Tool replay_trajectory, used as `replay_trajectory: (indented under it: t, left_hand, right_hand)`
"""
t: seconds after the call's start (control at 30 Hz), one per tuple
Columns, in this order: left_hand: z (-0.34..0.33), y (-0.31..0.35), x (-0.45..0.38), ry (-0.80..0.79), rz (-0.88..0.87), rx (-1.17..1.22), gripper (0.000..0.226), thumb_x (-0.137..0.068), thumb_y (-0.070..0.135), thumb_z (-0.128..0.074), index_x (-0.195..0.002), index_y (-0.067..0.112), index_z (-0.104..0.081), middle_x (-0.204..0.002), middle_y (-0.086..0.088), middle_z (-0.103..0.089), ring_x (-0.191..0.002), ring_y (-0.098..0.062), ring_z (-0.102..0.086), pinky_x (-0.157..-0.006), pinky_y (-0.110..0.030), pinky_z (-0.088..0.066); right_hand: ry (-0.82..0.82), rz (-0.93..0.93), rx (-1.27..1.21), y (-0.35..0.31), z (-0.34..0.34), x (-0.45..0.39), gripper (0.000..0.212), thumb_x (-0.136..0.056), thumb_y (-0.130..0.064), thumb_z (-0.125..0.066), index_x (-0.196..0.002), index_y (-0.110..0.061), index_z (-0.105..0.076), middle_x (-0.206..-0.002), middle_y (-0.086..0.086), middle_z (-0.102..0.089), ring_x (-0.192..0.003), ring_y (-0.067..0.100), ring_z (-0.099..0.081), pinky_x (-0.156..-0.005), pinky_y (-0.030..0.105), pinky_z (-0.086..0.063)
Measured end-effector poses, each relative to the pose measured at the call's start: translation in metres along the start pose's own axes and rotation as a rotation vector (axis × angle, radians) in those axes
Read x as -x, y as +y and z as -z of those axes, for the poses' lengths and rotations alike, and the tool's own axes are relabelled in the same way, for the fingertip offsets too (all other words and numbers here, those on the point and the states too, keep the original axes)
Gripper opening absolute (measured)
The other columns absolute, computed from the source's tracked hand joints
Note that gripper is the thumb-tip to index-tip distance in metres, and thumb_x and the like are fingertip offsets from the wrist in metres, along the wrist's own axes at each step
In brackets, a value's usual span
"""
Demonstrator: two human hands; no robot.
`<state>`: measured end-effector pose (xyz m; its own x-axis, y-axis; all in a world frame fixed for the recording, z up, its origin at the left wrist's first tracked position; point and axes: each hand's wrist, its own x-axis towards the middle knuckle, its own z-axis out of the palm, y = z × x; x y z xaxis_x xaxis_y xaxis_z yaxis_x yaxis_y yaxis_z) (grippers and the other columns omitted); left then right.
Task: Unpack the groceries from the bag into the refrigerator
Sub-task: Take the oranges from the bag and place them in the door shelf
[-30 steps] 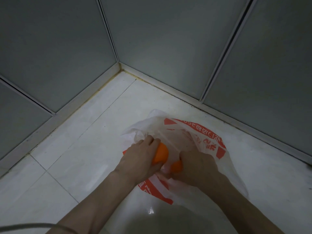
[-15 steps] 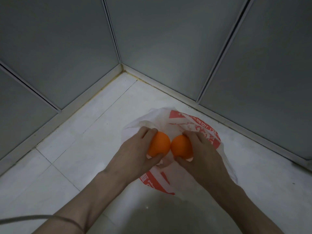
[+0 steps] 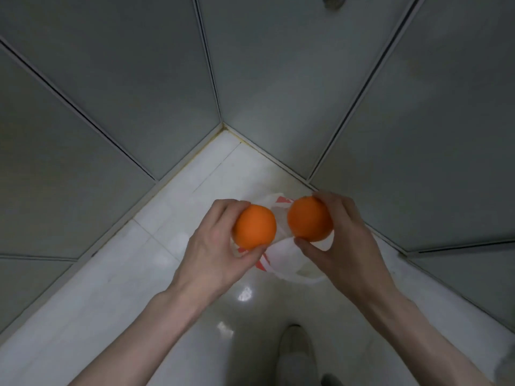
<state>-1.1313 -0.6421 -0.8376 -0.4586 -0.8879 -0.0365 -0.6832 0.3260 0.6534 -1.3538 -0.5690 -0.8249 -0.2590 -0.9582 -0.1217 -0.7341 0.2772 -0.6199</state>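
Note:
Each of my hands holds one orange, raised well above the floor. My left hand (image 3: 214,246) grips the left orange (image 3: 255,227) with fingers over its top and thumb beneath. My right hand (image 3: 342,240) grips the right orange (image 3: 309,218) the same way. Below and between them a white plastic bag with red print (image 3: 284,260) lies crumpled on the white tiled floor, mostly hidden by my hands and the oranges. No refrigerator is in view.
Grey wall panels (image 3: 139,79) with dark seams meet in a corner (image 3: 223,126) straight ahead, edged by a pale skirting. The glossy white floor (image 3: 111,302) spreads toward me. My slippered foot (image 3: 295,349) stands at the bottom centre.
Both hands have lifted out of the bag, each with an orange, and moved apart. The view has risen and tilted up, so the bag looks smaller and farther below.

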Motion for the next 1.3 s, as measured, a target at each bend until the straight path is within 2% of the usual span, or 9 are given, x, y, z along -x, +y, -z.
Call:
replay_trajectory:
  t: [0.1,0.2,0.57,0.7,0.8,0.97,1.07,1.23,1.3]
  left_hand:
    - [0.081,0.064,0.017,0.038,0.007,0.039,0.071,-0.074,0.045,-0.086,-0.135,0.030,-0.052,-0.131,0.014,-0.049,-0.112,-0.001,-0.050,-0.088,-0.020,-0.049]
    - [0.169,0.126,0.032,0.103,0.032,0.081,0.072,-0.074,0.042,-0.087,-0.135,0.028,-0.053,-0.132,0.014,-0.049,-0.115,-0.005,-0.054,-0.092,-0.028,-0.055]
    - [0.419,0.277,0.097,0.363,0.031,0.147,0.071,-0.073,0.037,-0.089,-0.135,0.025,-0.057,-0.135,0.011,-0.050,-0.120,-0.007,-0.056,-0.099,-0.034,-0.053]
    - [0.470,0.312,0.131,0.436,0.040,0.164,0.071,-0.075,0.041,-0.087,-0.136,0.033,-0.051,-0.131,0.018,-0.052,-0.115,-0.003,-0.056,-0.098,-0.022,-0.050]
    - [0.494,0.332,0.156,0.481,0.059,0.178,0.080,-0.076,0.042,-0.086,-0.144,0.036,-0.045,-0.132,0.018,-0.048,-0.117,0.000,-0.054,-0.096,-0.010,-0.045]
    - [0.521,0.350,0.193,0.577,0.078,0.164,0.077,-0.074,0.040,-0.084,-0.143,0.037,-0.049,-0.132,0.012,-0.042,-0.124,-0.007,-0.052,-0.100,-0.031,-0.052]
    - [0.531,0.357,0.210,0.644,0.118,0.151,0.072,-0.072,0.033,-0.086,-0.136,0.037,-0.052,-0.132,0.014,-0.043,-0.125,-0.007,-0.052,-0.099,-0.031,-0.051]
    - [0.543,0.366,0.242,0.781,0.203,0.116,0.069,-0.073,0.030,-0.088,-0.131,0.038,-0.053,-0.130,0.016,-0.052,-0.123,-0.003,-0.054,-0.097,-0.029,-0.051]
    - [0.545,0.372,0.259,0.841,0.254,0.117,0.069,-0.074,0.034,-0.089,-0.132,0.038,-0.053,-0.130,0.016,-0.053,-0.123,-0.005,-0.054,-0.097,-0.030,-0.051]
  right_hand:
    - [0.025,0.057,0.035,-0.076,0.077,0.019,0.075,-0.077,-0.043,-0.085,-0.140,-0.032,-0.045,-0.139,-0.013,-0.052,-0.110,0.013,-0.059,-0.075,0.029,-0.052]
    - [0.037,0.065,-0.009,-0.149,0.154,0.036,0.080,-0.077,-0.044,-0.084,-0.145,-0.034,-0.043,-0.143,-0.018,-0.048,-0.110,0.014,-0.063,-0.077,0.040,-0.060]
    - [0.167,0.140,-0.232,-0.358,0.352,0.095,0.078,-0.070,-0.046,-0.090,-0.132,-0.043,-0.044,-0.126,-0.014,-0.051,-0.097,0.017,-0.066,-0.075,0.041,-0.059]
    - [0.182,0.208,-0.259,-0.403,0.383,0.119,0.083,-0.069,-0.043,-0.091,-0.139,-0.038,-0.046,-0.131,-0.010,-0.044,-0.105,0.012,-0.058,-0.078,0.017,-0.050]
    - [0.166,0.253,-0.309,-0.428,0.397,0.133,0.082,-0.070,-0.044,-0.090,-0.139,-0.040,-0.045,-0.133,-0.008,-0.049,-0.107,0.013,-0.059,-0.082,0.025,-0.053]
    - [0.050,0.308,-0.438,-0.462,0.405,0.143,0.077,-0.078,-0.037,-0.087,-0.138,-0.049,-0.040,-0.132,-0.014,-0.055,-0.108,0.011,-0.065,-0.087,0.042,-0.058]
    - [-0.054,0.368,-0.477,-0.479,0.401,0.139,0.078,-0.079,-0.036,-0.087,-0.140,-0.047,-0.039,-0.138,-0.013,-0.052,-0.114,0.015,-0.064,-0.092,0.045,-0.057]
    - [-0.224,0.458,-0.566,-0.513,0.392,0.142,0.073,-0.078,-0.039,-0.086,-0.135,-0.049,-0.041,-0.128,-0.012,-0.058,-0.102,0.007,-0.067,-0.081,0.023,-0.056]
    - [-0.303,0.497,-0.600,-0.527,0.387,0.146,0.071,-0.079,-0.039,-0.085,-0.135,-0.046,-0.042,-0.127,-0.013,-0.059,-0.102,0.007,-0.067,-0.082,0.023,-0.057]
